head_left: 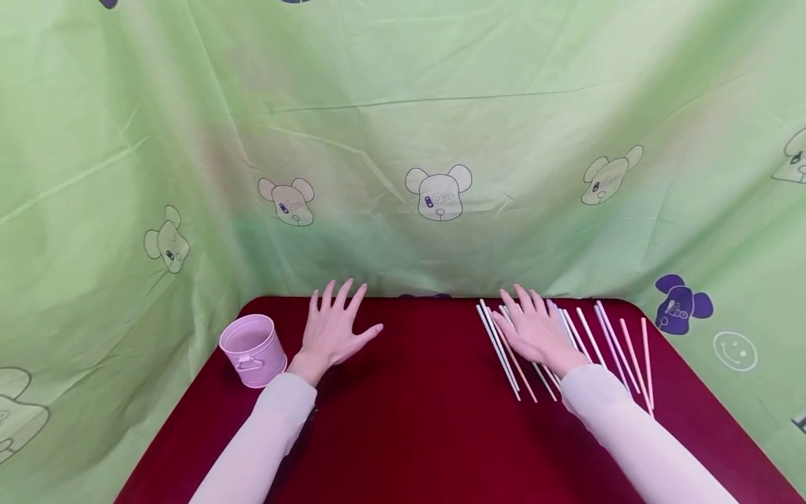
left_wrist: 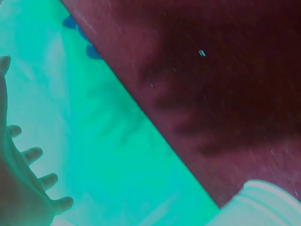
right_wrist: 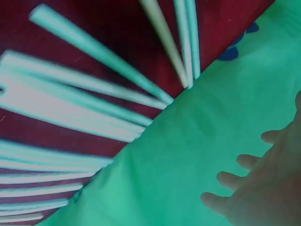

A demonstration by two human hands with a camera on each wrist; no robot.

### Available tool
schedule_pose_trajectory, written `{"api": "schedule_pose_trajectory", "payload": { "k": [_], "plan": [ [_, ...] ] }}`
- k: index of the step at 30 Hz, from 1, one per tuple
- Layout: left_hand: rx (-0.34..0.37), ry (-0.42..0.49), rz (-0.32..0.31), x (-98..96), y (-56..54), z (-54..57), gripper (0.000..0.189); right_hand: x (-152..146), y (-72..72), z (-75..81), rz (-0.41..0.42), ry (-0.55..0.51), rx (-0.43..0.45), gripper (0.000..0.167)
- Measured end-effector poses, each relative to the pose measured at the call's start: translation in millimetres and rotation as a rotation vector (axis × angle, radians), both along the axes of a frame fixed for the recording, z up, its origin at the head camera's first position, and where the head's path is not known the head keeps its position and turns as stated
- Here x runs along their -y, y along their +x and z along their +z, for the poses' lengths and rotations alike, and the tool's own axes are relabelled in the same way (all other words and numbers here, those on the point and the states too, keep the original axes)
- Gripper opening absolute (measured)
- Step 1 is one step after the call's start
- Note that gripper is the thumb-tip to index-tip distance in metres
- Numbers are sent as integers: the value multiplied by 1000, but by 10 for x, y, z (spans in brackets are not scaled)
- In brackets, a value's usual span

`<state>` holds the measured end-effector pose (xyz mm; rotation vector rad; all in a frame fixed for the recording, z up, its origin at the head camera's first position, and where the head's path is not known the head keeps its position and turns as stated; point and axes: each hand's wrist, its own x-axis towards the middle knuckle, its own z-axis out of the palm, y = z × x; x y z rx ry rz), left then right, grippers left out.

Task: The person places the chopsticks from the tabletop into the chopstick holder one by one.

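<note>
Plainly printed on the green cloth at left, far and right: pale mouse heads with short lettering, too small to read for certain. Likewise lettered, a dark purple mouse head beyond the right edge of the red counter, with a smiling face drawn just nearer. At the far left of the counter, a pink bucket, standing upright, with a small handle on the near side and pink inner wall showing at the mouth. At the far right, thin sticks in white, pale blue, purple and orange, lying loose, mostly running far to near. Just right of the bucket, the left hand, back upward, reaching forward, thumb toward the right; fingers straight, spread wide, gripping nothing. Over the sticks, the right hand, back upward, thumb toward the left; fingers straight and parted, gripping nothing, and seen apart from the sticks in the right wrist view. Around both forearms, pale sleeves.
</note>
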<state>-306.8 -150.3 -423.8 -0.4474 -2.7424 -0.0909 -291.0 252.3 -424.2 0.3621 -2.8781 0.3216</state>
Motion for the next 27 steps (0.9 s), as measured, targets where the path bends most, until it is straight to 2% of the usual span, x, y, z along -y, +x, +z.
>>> {"api": "schedule_pose_trajectory", "payload": {
  "k": [8,14,19,27],
  "plan": [
    [-53,62,17,342,100,34,93,-366,89,27,-60,17,46,66],
    [-80,87,69,632,172,8,94,-651,109,-28,-102,3,50,68],
    [-102,113,87,835,247,17,94,-875,138,-40,-141,7,67,71],
    [-98,169,137,1109,348,9,95,-1172,170,-64,-169,-26,31,72]
  ]
}}
